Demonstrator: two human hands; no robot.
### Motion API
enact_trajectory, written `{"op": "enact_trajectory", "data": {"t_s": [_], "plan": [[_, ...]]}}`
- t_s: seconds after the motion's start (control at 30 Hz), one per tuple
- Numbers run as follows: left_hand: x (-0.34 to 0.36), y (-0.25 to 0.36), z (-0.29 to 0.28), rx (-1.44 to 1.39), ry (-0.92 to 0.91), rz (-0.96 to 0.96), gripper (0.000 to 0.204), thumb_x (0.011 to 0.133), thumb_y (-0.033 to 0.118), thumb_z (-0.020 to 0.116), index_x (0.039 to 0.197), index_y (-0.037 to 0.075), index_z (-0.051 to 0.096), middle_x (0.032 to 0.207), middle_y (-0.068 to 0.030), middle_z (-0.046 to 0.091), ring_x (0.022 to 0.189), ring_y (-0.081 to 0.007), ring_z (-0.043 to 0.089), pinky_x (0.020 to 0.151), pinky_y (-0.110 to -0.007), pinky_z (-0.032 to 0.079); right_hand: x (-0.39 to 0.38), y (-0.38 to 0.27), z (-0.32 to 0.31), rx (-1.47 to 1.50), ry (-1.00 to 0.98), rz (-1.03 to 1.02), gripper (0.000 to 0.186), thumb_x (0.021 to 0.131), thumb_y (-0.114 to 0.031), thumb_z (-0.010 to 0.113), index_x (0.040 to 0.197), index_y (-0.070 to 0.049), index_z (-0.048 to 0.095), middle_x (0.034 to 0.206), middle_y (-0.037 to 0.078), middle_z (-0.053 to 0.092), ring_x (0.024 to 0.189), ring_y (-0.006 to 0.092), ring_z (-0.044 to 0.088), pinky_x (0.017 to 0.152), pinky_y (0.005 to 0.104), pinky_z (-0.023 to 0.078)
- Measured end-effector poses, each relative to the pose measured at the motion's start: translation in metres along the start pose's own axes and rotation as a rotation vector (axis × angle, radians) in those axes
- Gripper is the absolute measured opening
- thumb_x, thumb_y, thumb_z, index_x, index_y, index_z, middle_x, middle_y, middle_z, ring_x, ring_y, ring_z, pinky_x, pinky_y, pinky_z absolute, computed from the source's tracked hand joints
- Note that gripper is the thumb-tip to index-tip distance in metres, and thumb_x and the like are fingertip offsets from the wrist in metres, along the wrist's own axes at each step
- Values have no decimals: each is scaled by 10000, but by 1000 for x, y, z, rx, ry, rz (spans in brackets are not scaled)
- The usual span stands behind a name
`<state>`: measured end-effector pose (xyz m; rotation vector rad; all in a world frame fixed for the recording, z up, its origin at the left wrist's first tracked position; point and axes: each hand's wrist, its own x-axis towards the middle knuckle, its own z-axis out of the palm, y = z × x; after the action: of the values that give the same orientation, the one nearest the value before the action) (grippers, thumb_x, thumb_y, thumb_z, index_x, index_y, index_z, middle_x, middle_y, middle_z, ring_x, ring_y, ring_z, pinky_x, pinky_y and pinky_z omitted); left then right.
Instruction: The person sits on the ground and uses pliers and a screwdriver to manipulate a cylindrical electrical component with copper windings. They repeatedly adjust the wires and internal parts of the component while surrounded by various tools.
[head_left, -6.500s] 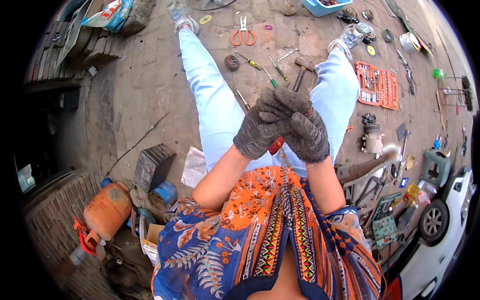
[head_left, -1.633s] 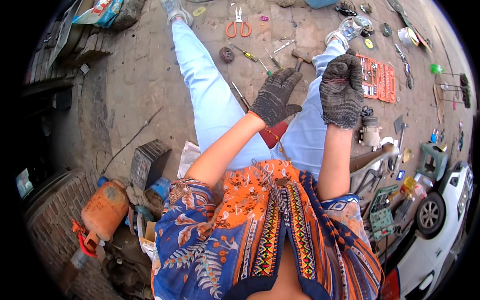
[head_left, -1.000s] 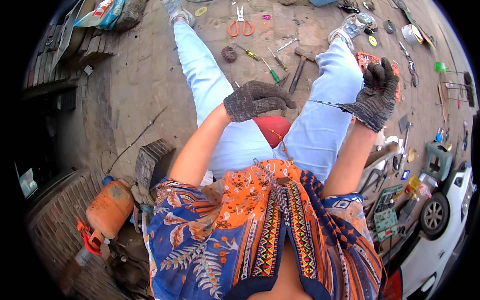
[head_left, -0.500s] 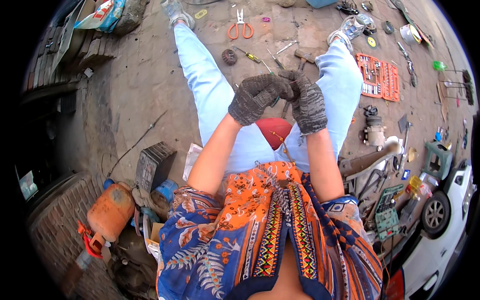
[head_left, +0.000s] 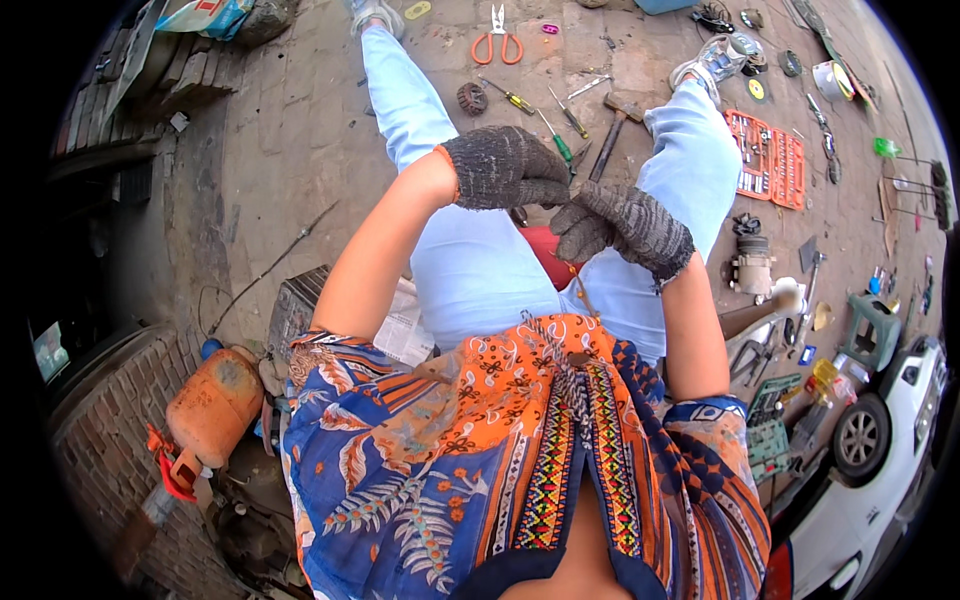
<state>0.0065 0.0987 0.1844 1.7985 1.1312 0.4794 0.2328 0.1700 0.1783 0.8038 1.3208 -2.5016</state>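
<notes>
My left hand [head_left: 508, 168], in a dark grey knit glove, has its fingers closed, their tips close beside my right hand [head_left: 628, 230]. That hand, gloved alike, has its fingers curled, palm down; whatever either holds is too hidden to make out. Both hang over my spread jeans-clad legs, above a red seat [head_left: 546, 255]. Just beyond them lie a green-handled screwdriver [head_left: 560, 148], a hammer [head_left: 606, 150] and a yellow-handled screwdriver [head_left: 518, 103].
Orange-handled shears [head_left: 497, 48] and a dark round part [head_left: 471, 98] lie farther forward. On the right are an orange socket set [head_left: 770, 160], a metal compressor [head_left: 752, 270], a green stool [head_left: 872, 330] and a white car [head_left: 880, 480]. An orange gas cylinder [head_left: 213, 405] stands at the left.
A thin line stretched between my hands a second ago; I cannot make it out now. Since half a second ago, my left hand has risen and my right has shifted right, turning palm down.
</notes>
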Motion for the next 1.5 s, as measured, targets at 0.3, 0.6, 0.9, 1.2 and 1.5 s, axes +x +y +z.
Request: {"op": "enact_trajectory", "data": {"t_s": [0.3,0.6,0.9,1.2,1.5], "plan": [[-2,-2,11,68,214,213,191,833,184,601,972,60,646,929,-102,639,830,-259,611,746,-365,488,-12,-23,21,-417,-14,-81,310,920,-269,524,1020,-1,641,844,112,689,772,150,656,719,269,511],[6,10,21,-626,320,52,195,777,78,669,967,43,645,921,-37,640,797,-122,584,730,-288,483,-10,-20,20,-203,-243,26,303,918,-270,526,1026,-9,637,878,104,678,825,169,648,736,293,513],[16,3,46,-896,337,59,333,794,210,646,1070,28,604,1040,-43,614,926,-111,545,828,-272,446,-8,-15,22,-414,-116,-221,267,896,-263,535,1048,-72,643,958,87,657,896,206,627,763,318,503],[29,-9,108,-838,617,122,353,844,203,592,1140,13,566,1140,-120,577,1052,-196,555,919,-335,446,-12,-25,25,-71,-40,-228,370,925,-315,490,1022,13,632,924,120,657,774,161,634,643,285,509],[42,-82,125,375,801,77,276,853,196,499,1064,69,623,1072,-128,615,986,-302,571,847,-406,447,27,-37,0,491,372,-967,451,946,-310,469,1222,47,476,1148,210,576,1132,322,529,1037,408,382]]}}
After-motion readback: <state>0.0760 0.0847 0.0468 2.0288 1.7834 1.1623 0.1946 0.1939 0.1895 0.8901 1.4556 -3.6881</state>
